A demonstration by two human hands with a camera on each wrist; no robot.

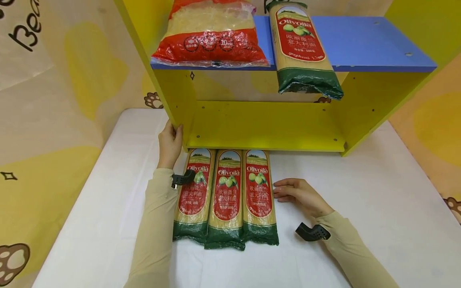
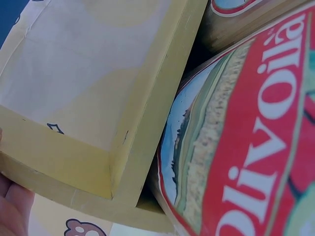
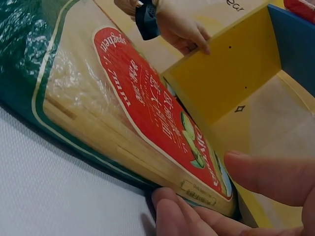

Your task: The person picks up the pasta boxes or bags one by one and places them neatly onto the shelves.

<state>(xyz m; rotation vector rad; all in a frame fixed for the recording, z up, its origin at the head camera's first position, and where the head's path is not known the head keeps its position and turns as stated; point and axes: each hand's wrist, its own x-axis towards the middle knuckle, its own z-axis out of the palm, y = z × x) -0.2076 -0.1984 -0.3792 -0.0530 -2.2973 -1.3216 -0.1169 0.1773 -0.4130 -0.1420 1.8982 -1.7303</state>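
My left hand (image 1: 169,146) grips the front edge of the left side panel of a yellow shelf unit (image 1: 266,126), low down. Just in front of the unit, three green-and-red spaghetti packs lie side by side on the white table: a left pack (image 1: 192,206), a middle pack (image 1: 226,206) and a right pack (image 1: 258,206). My right hand (image 1: 302,196) is beside the right pack, fingertips at its long edge and fingers fairly straight. In the right wrist view the thumb stands apart from the fingers, next to that spaghetti pack (image 3: 147,108).
On the blue upper shelf (image 1: 363,44) lie a red-and-clear noodle bag (image 1: 212,36) at the left and another spaghetti pack (image 1: 300,44), whose green end juts over the front edge. White cloth covers the table (image 1: 360,192). A patterned backdrop (image 1: 65,96) hangs behind.
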